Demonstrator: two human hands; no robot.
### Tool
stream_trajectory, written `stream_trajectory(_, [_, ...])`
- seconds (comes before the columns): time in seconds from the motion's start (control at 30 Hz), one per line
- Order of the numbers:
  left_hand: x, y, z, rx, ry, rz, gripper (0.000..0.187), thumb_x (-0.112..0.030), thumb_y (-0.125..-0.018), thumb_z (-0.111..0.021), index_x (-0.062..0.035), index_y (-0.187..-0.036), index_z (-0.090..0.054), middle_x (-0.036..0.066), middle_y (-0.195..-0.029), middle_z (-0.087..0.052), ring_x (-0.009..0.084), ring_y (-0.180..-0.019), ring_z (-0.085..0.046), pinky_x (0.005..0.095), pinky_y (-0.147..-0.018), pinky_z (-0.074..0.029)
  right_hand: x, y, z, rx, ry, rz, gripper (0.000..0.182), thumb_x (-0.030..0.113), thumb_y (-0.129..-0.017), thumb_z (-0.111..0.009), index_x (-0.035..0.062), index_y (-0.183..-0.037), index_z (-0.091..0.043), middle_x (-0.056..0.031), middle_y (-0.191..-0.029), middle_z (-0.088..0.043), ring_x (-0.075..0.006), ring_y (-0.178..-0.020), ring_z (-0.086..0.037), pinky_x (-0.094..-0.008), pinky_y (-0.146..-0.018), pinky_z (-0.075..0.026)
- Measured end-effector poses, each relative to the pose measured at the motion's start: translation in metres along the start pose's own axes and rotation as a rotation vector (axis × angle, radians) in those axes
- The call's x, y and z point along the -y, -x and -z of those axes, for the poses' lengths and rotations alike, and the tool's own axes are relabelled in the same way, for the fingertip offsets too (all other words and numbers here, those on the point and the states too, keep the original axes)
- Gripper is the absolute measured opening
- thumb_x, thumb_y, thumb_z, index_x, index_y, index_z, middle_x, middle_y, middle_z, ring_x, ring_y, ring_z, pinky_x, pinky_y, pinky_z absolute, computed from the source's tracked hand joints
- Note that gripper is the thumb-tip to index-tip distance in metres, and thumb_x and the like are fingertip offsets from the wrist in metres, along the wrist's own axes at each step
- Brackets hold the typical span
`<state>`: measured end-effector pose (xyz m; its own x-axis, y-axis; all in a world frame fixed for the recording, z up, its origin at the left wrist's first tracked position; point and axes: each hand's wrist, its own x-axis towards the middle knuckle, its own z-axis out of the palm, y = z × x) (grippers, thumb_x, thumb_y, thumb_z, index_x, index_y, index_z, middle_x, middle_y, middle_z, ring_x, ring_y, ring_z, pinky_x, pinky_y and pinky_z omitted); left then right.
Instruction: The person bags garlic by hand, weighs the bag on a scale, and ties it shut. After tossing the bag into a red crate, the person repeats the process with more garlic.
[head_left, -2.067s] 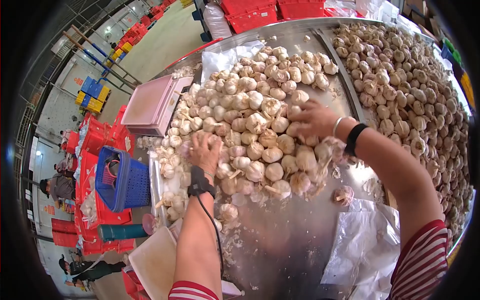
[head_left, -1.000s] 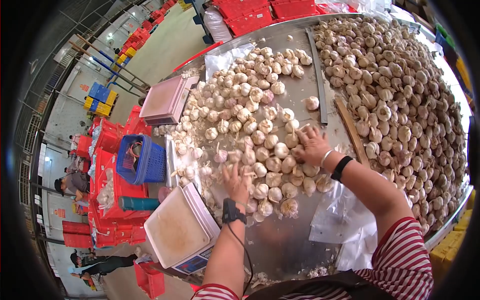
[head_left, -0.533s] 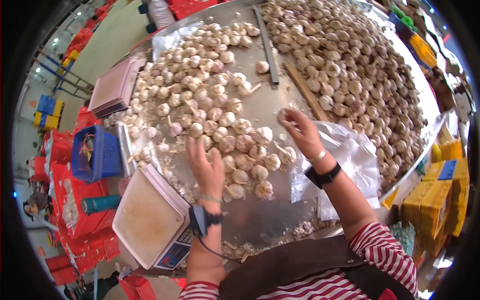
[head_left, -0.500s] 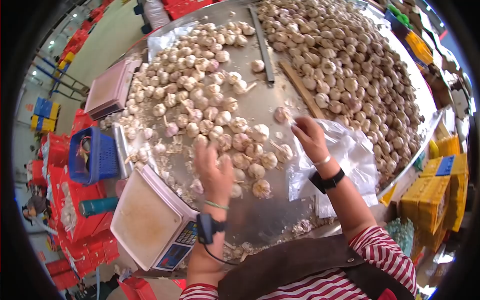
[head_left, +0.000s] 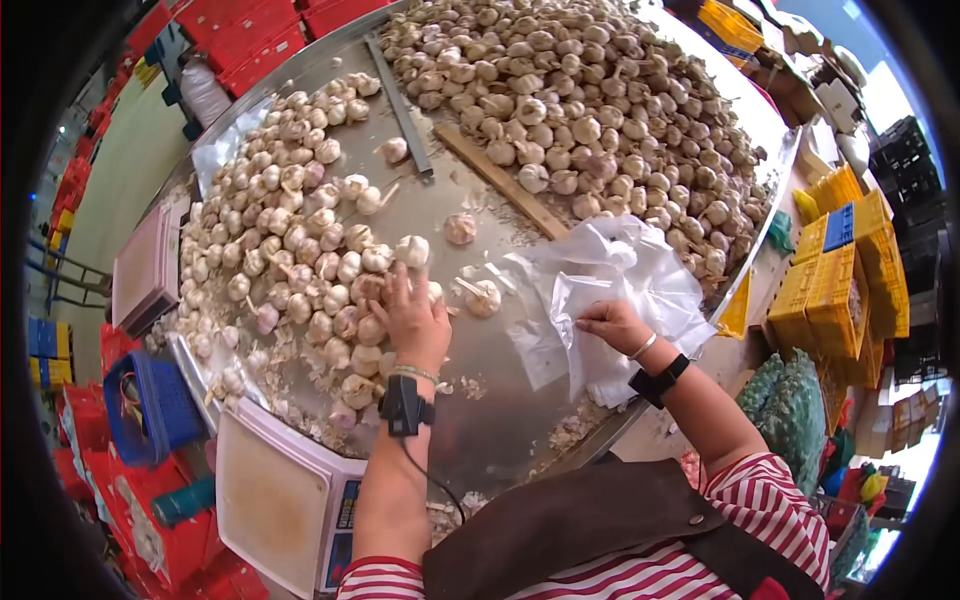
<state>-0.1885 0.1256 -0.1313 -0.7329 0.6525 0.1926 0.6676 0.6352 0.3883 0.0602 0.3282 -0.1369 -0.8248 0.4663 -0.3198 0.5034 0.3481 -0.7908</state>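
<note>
My left hand [head_left: 416, 325] lies over the right edge of the smaller pile of garlic bulbs [head_left: 300, 235], fingers spread and touching bulbs near a whitish bulb [head_left: 411, 251]. My right hand [head_left: 615, 325] has thumb and fingers pinched together over the clear plastic bags [head_left: 625, 270]; a bit of the plastic seems to be at the fingertips, too small to make out surely. Between the hands a bulb with a stem [head_left: 483, 298] rests on the metal table [head_left: 480, 400]. A pinkish bulb [head_left: 460, 229] sits further back.
A large heap of garlic [head_left: 600, 110] lies behind a wooden strip [head_left: 500, 180] and a metal bar [head_left: 400, 105]. At the left are a scale [head_left: 275, 480], a blue basket [head_left: 155, 405] and red crates [head_left: 95, 470]. Yellow crates [head_left: 820, 290] stand at the right.
The camera view has turned to the right. My left hand has moved over to the pile's right edge. My right hand has gone from near the pinkish bulb to over the plastic bags.
</note>
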Motion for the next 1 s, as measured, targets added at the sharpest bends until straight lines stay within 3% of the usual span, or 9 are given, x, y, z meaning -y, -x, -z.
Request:
stream_trajectory(0.13, [-0.067,0.003,0.008,-0.167,0.250,-0.288,0.045,-0.031,-0.089,-0.053,-0.0050,-0.126,-0.050,0.017,-0.139,-0.038,0.0342,-0.132,-0.030,0.0549,-0.108,-0.014,0.021,0.022,0.021,-0.121,-0.434,-0.122,0.017,0.012,-0.087,-0.063,-0.0037,-0.091,-0.068,-0.0018,-0.079,-0.066,-0.0079,-0.071,-0.058,-0.0220,-0.068,-0.048])
stream_trajectory(0.27, [-0.134,0.014,-0.039,0.137,0.423,-0.432,0.068,-0.052,-0.085,-0.051,-0.0180,-0.141,-0.033,0.014,-0.150,-0.016,0.0376,-0.139,-0.008,0.0697,-0.101,-0.005,0.022,0.037,0.050,-0.382,-0.500,-0.059,0.020,0.016,-0.087,-0.061,-0.0021,-0.093,-0.067,-0.0012,-0.081,-0.064,-0.0088,-0.074,-0.057,-0.0235,-0.068,-0.046])
stream_trajectory(0.4, [-0.192,0.030,-0.083,0.564,0.223,-0.543,0.074,-0.060,-0.082,-0.048,-0.0254,-0.144,-0.028,0.013,-0.153,-0.001,0.0401,-0.139,0.007,0.0676,-0.102,0.006,-0.018,0.045,0.102,-0.831,-1.051,-0.009,0.021,0.024,-0.089,-0.055,0.0089,-0.103,-0.060,0.0037,-0.085,-0.057,-0.0080,-0.071,-0.051,-0.0222,-0.063,-0.041])
stream_trajectory(0.43, [-0.199,0.036,-0.089,0.646,0.196,-0.559,0.074,-0.060,-0.080,-0.048,-0.0269,-0.143,-0.029,0.012,-0.153,0.001,0.0403,-0.138,0.011,0.0686,-0.100,0.008,-0.112,0.063,0.150,-0.827,-1.040,-0.032,0.024,0.024,-0.088,-0.056,0.0082,-0.106,-0.058,0.0010,-0.094,-0.057,-0.0104,-0.083,-0.053,-0.0244,-0.070,-0.045])
stream_trajectory(0.7, [-0.223,0.029,-0.064,0.846,0.128,-0.422,0.072,-0.046,-0.079,-0.060,-0.0252,-0.142,-0.032,0.017,-0.152,-0.005,0.0433,-0.138,0.007,0.0702,-0.101,0.003,-0.061,0.113,0.289,-1.276,-0.490,0.421,0.038,0.033,-0.091,-0.048,0.0051,-0.117,-0.051,-0.0051,-0.112,-0.053,-0.0192,-0.098,-0.052,-0.0298,-0.080,-0.047])
stream_trajectory(0.8, [-0.211,0.044,-0.014,0.750,0.255,-0.311,0.075,-0.045,-0.079,-0.063,-0.0164,-0.141,-0.033,0.022,-0.147,-0.021,0.0402,-0.136,-0.018,0.0579,-0.108,-0.012,-0.056,0.075,0.263,-1.173,-0.534,0.482,0.041,0.035,-0.092,-0.046,0.0043,-0.120,-0.050,-0.0066,-0.116,-0.053,-0.0215,-0.102,-0.052,-0.0312,-0.083,-0.047])
stream_trajectory(0.87, [-0.191,0.057,0.023,0.679,1.010,-0.206,0.076,-0.048,-0.081,-0.063,-0.0062,-0.138,-0.035,0.021,-0.140,-0.035,0.0318,-0.131,-0.032,0.0438,-0.110,-0.021,-0.032,0.040,0.210,-0.549,-0.869,0.417,0.035,0.021,-0.087,-0.053,0.0037,-0.117,-0.053,-0.0089,-0.112,-0.057,-0.0237,-0.098,-0.055,-0.0400,-0.085,-0.047])
stream_trajectory(0.9, [-0.182,0.071,0.033,0.653,0.998,-0.187,0.076,-0.048,-0.081,-0.063,-0.0062,-0.138,-0.035,0.021,-0.140,-0.035,0.0318,-0.131,-0.032,0.0438,-0.110,-0.021,0.053,0.050,0.170,-0.305,-0.629,0.560,0.020,0.015,-0.088,-0.049,0.0044,-0.101,-0.061,-0.0061,-0.097,-0.061,-0.0164,-0.082,-0.058,-0.0330,-0.075,-0.049])
stream_trajectory(1.0, [-0.179,0.124,0.050,0.454,1.680,0.052,0.071,-0.052,-0.082,-0.062,0.0035,-0.123,-0.048,0.011,-0.119,-0.052,0.0181,-0.111,-0.049,0.0310,-0.096,-0.037,0.130,0.027,0.094,0.432,-0.168,1.096,0.017,0.003,-0.074,-0.065,0.0041,-0.089,-0.060,-0.0127,-0.090,-0.062,-0.0297,-0.075,-0.060,-0.0363,-0.067,-0.050])
